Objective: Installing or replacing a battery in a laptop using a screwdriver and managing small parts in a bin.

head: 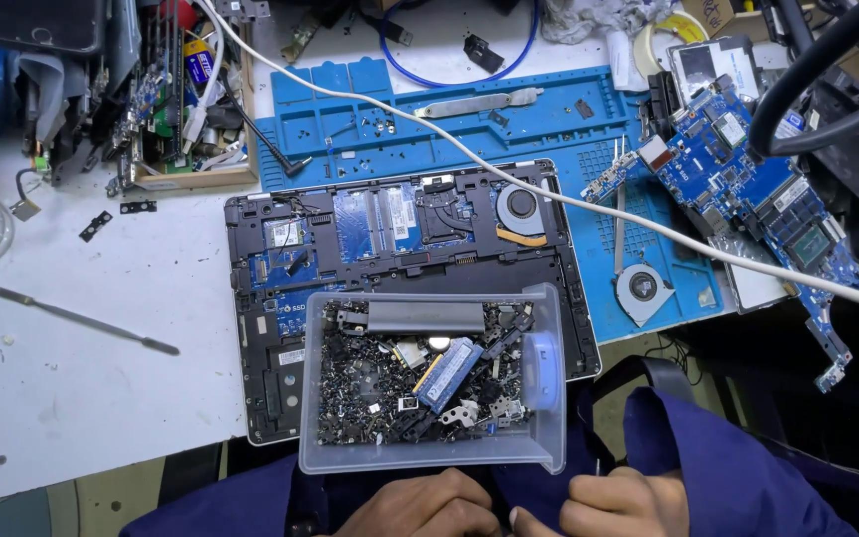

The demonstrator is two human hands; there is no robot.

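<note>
Head view, bottom centre: my left hand and right hand sit fingers curled, pinching something tiny between them; what, I cannot tell. Just above, clear plastic bin of screws and scrap parts rests on opened black laptop chassis, close for picking.

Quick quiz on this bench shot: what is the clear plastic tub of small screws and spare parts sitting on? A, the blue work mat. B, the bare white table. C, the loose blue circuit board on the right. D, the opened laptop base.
D: the clear plastic tub lies over the lower part of the opened laptop base, whose board and fan show just above the tub's far rim.
</note>
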